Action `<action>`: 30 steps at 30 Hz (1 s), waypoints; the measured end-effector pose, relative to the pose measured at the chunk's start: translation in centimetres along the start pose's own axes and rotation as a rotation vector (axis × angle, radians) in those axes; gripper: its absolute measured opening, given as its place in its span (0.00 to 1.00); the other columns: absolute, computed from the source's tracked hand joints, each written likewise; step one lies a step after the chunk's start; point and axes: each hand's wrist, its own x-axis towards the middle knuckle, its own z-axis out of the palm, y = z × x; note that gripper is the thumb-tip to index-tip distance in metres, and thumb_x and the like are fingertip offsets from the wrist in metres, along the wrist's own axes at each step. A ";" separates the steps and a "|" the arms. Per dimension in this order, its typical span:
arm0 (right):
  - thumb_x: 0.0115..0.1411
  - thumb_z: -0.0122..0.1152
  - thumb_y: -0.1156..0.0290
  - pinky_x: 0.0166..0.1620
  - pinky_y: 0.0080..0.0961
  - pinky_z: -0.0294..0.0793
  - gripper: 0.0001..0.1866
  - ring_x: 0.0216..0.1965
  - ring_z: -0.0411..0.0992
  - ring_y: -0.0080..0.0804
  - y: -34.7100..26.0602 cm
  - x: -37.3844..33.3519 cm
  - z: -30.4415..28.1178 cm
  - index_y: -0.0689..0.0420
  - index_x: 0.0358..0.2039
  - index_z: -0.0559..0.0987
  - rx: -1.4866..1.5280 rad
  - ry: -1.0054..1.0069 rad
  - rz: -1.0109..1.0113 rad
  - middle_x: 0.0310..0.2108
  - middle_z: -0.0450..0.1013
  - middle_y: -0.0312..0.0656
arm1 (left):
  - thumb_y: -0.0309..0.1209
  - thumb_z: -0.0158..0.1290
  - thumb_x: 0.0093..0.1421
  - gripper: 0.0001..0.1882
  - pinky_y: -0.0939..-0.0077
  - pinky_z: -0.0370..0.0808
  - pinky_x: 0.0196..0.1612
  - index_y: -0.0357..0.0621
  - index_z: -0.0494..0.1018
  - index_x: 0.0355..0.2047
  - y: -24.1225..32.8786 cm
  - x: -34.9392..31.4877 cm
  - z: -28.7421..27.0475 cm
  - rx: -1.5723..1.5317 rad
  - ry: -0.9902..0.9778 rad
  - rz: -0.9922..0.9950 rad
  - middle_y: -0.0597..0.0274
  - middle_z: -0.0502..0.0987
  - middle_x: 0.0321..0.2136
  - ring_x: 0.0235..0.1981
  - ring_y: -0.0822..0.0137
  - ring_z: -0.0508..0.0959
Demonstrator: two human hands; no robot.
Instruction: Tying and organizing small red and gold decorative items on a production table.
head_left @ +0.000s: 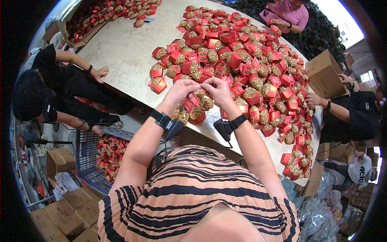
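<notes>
Fingertips of the left hand (pixel 180 95) and right hand (pixel 219 92) meet, bunched; whether they grip anything, I cannot tell. Red-and-gold ornaments (pixel 197 113) lie just beneath, at 6 o'clock, about equally near both; their long axis is unclear.

A big, pale table (pixel 121 60) is in the middle. To the left of the table is a person in black clothes (pixel 30 92). A blue-gray plastic crate (pixel 85 151) sits by its near left side, and shut brown cardboard boxes (pixel 62 215) are farther down from there. Past the table's far edge is a person in a pink shirt (pixel 293 15), near dark green leafy stuff (pixel 318 32). By the table's right side are a tan cardboard box (pixel 322 74) and a person in a black shirt (pixel 358 117). A person in a white shirt (pixel 360 171) is farther right of the table, and clear plastic bags (pixel 318 218) lie below its near right corner.
</notes>
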 end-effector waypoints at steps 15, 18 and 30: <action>0.54 0.60 0.74 0.28 0.14 0.65 0.03 0.24 0.67 0.15 1.5 0.8 0.5 0.60 0.29 0.78 0.106 0.035 -0.016 0.24 0.73 0.33 | 0.31 0.53 0.56 0.08 0.85 0.65 0.22 0.40 0.75 0.25 0.3 0.4 -0.4 0.089 -0.075 -0.080 0.70 0.73 0.18 0.16 0.80 0.67; 0.54 0.60 0.74 0.26 0.16 0.66 0.04 0.22 0.67 0.17 0.9 1.6 -0.1 0.61 0.27 0.77 0.101 0.292 -0.084 0.21 0.72 0.33 | 0.33 0.54 0.55 0.08 0.83 0.65 0.24 0.42 0.75 0.24 -0.8 0.7 -1.5 0.284 0.009 -0.017 0.70 0.73 0.18 0.17 0.80 0.69; 0.51 0.60 0.74 0.31 0.30 0.68 0.07 0.27 0.70 0.40 0.7 -0.3 2.7 0.63 0.24 0.73 -0.553 0.126 -0.468 0.23 0.68 0.46 | 0.26 0.50 0.56 0.09 0.81 0.71 0.38 0.38 0.74 0.37 -3.0 0.8 -1.7 -0.042 -0.034 0.103 0.66 0.76 0.31 0.31 0.76 0.74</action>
